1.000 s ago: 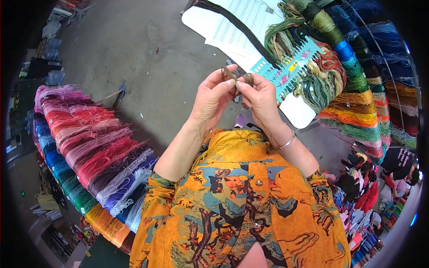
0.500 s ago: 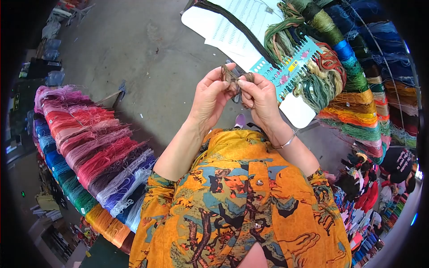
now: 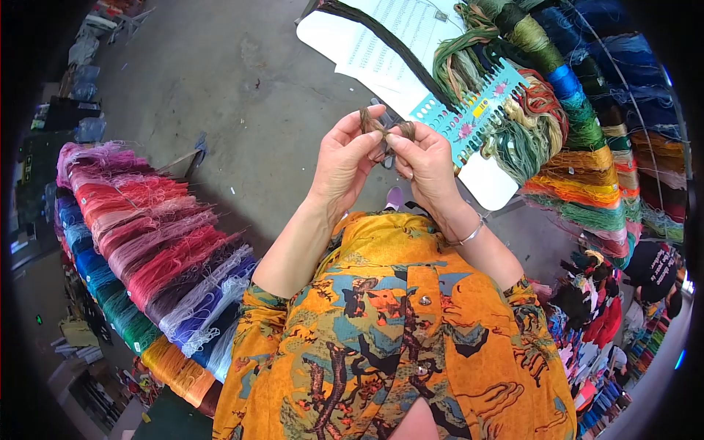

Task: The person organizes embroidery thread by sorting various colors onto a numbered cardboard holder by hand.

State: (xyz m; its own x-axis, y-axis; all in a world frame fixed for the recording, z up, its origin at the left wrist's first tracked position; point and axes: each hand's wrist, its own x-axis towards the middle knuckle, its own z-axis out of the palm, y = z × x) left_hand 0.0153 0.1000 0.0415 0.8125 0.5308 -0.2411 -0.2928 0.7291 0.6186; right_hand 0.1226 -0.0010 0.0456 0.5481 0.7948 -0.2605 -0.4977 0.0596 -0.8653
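Observation:
Both hands pinch a small bundle of brown embroidery thread (image 3: 372, 123) in front of my chest. My left hand (image 3: 347, 152) has thumb and fingertips closed on its left part, with a loop showing above the fingers. Closed on the right part, my right hand (image 3: 428, 155) nearly touches the left fingertips. A brown tuft stands out above my right thumb. Just right of the hands lies a turquoise thread card (image 3: 467, 130) with holes along its edges and thread skeins (image 3: 522, 139) looped through it. The lower strands are hidden by my fingers.
Printed sheets (image 3: 389, 48) and a long dark skein (image 3: 396, 53) lie on a white board (image 3: 490, 183). Racks of coloured thread stand at left (image 3: 150, 242) and right (image 3: 579, 172). Grey concrete floor (image 3: 242, 95) shows between them. A person in a dark cap (image 3: 651, 268) is at far right.
My fingertips have drawn slightly closer together on the brown thread, and the loop above my left fingers looks narrower. The card, board and racks stay as they were.

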